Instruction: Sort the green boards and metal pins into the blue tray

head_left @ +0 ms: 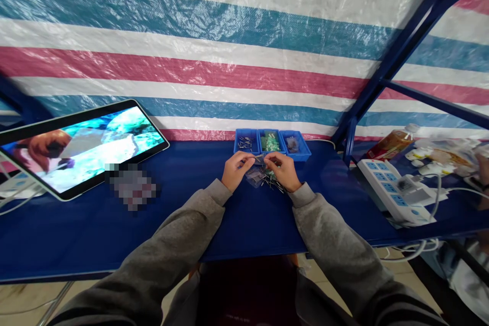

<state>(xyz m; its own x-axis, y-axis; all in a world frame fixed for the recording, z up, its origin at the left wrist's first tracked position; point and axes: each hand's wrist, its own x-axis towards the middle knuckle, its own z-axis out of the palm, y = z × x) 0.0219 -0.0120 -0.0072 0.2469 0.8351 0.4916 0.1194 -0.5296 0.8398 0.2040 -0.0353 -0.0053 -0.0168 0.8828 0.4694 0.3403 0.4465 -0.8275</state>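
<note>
My left hand (237, 169) and my right hand (283, 169) meet over the middle of the table, fingertips pinched. Between them is a small greyish plastic bag (259, 159), too small to make out in detail. Just below lie a clear plastic bag (253, 177) and a loose pile of thin metal screws (272, 180) with some green pieces. Behind my hands, three blue bins stand in a row: the left bin (236, 138) holds metal screws, the middle one green pieces (271, 141), and the right one small clear packets (292, 144).
A lit tablet (87, 147) leans at the left, with a blurred-out item (133, 187) beside it. On the right are a power strip (393, 191) with plugged-in chargers, a drink bottle (393, 142) and plastic bags (439, 155). Another person's hand (483, 167) shows at the right edge.
</note>
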